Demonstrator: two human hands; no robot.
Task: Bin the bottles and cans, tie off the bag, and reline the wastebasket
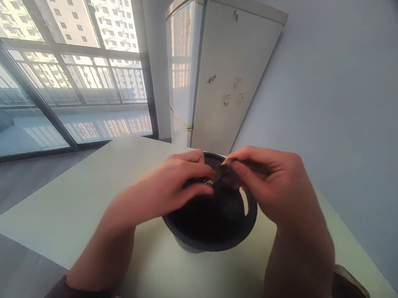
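A round black basin point(209, 247) with a slot handle in its right rim stands on a pale table. Over its far part, a small dark, crumpled piece point(227, 177) is pinched between the thumb and fingers of my right hand point(271, 181). My left hand point(179, 177) reaches over the basin's left rim, its fingers and thumb closed toward the left side of the dark piece; what they hold is too small and dark to make out. A little light-patterned detail shows by the left fingertips. The inside of the basin is too dark to read.
The pale table point(79, 204) extends to the left and right of the basin. A dark object with a light edge point(355, 291) lies at the lower right. Behind the table stands a white refrigerator point(226, 55), with a wall at right and glass doors point(70, 81) at left.
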